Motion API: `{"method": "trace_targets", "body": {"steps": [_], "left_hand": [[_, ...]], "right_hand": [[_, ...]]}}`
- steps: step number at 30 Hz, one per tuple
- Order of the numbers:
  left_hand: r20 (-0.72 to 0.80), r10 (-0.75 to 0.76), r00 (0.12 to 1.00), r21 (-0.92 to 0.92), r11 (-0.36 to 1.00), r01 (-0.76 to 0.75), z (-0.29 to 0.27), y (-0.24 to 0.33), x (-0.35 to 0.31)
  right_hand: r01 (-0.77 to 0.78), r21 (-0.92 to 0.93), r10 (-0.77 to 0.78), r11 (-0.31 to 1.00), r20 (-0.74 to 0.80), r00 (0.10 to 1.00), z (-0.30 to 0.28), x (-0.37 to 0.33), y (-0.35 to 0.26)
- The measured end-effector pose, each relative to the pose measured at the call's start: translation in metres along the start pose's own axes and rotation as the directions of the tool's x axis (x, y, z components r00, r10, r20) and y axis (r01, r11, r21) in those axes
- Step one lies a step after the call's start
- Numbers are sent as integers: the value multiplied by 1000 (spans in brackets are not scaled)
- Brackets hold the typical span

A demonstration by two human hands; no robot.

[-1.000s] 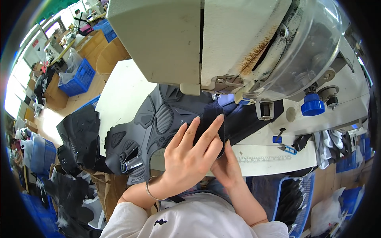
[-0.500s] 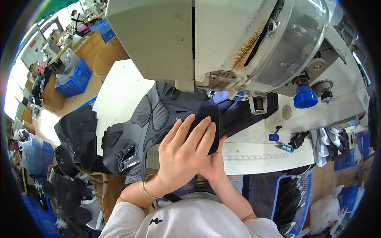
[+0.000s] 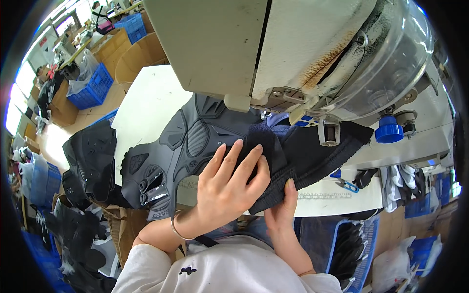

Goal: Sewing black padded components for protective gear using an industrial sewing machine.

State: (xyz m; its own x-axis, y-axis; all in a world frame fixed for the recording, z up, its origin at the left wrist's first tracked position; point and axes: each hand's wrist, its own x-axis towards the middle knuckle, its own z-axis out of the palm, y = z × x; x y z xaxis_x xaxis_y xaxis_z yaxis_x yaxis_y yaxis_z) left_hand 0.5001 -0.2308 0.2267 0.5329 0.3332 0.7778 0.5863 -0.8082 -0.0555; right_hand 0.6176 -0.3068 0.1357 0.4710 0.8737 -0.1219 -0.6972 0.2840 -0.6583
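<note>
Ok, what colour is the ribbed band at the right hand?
The ribbed band is black; head view.

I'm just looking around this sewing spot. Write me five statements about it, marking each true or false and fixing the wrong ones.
1. The left hand lies over the dark molded piece, fingers spread. True.
2. The right hand holds the blue snips. False: it holds the black fabric, thumb on top; the snips lie on the table.
3. The bracelet is on the right wrist. False: it is on the left one.
4. The sewing machine has a red knob. False: the knob is blue.
5. A blue crate at lower right holds dark pieces. True.
</note>
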Motion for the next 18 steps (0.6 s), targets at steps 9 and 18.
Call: {"method": "trace_targets", "body": {"steps": [9,18], "left_hand": [[-58,36,998,20,999,-35,8,-1,-3],[-99,46,994,17,999,-44,13,-9,4]], "right_hand": [[-228,145,225,963,38,974,13,-8,4],[-272,220,247,937,135,960,20,-1,3]]}}
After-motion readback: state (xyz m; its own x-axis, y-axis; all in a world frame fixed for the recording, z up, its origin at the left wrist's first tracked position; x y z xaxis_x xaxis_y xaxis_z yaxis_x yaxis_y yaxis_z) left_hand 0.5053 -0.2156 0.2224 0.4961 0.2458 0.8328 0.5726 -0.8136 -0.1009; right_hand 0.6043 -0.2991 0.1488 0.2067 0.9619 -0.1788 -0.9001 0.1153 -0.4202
